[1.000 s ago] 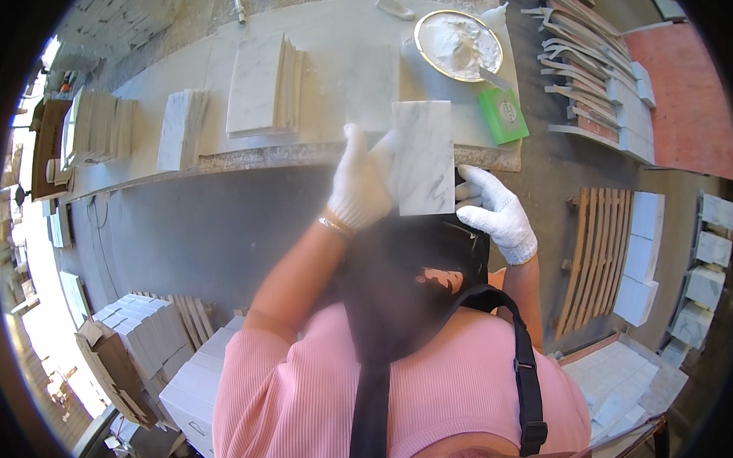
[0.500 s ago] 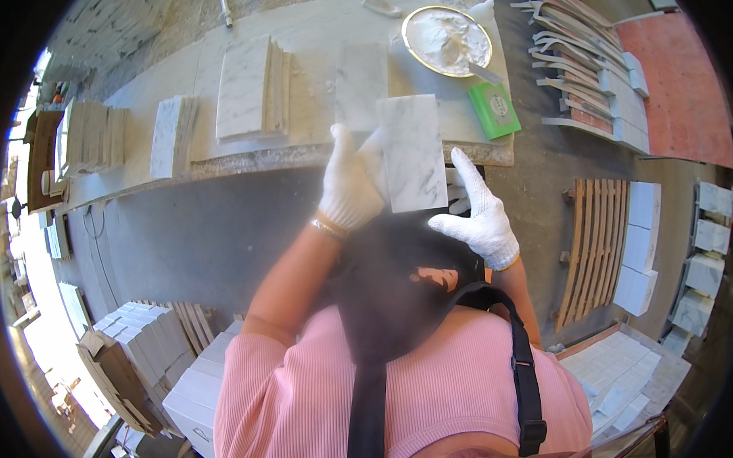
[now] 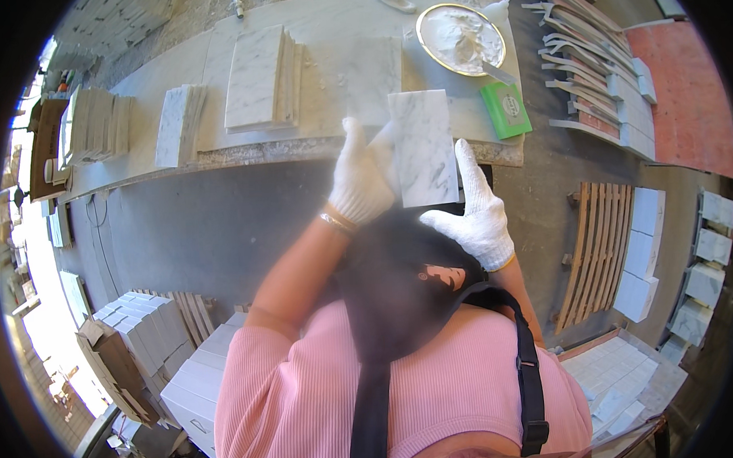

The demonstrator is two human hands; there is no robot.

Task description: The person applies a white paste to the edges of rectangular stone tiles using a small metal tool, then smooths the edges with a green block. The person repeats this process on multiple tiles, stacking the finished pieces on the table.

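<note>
A white marble tile [image 3: 424, 149] with grey veins stands nearly upright in front of me, by the table's near edge. My left hand [image 3: 363, 177], in a white knitted glove, holds it from the left side. The left thumb points up, and the other fingers pass partly out of sight behind the tile. My right hand [image 3: 479, 217], also gloved, is at the tile's lower right corner. Its thumb and forefinger are spread wide, the forefinger running beside the right edge. The remaining right fingers are hidden; whether they touch the tile I cannot tell.
On the stone-topped table [image 3: 323, 142] stand marble tile stacks [image 3: 252, 83], a bowl of white paste [image 3: 457, 36] with a scraper [image 3: 498, 71], and a green box [image 3: 506, 109]. Wooden pallets [image 3: 597, 253] lie on the floor at right; white boxes [image 3: 194, 388] are at lower left.
My right hand has come closer to the tile's right edge, covering the gap there. The tile's grey veining shows more strongly. The whole view has shifted slightly.
</note>
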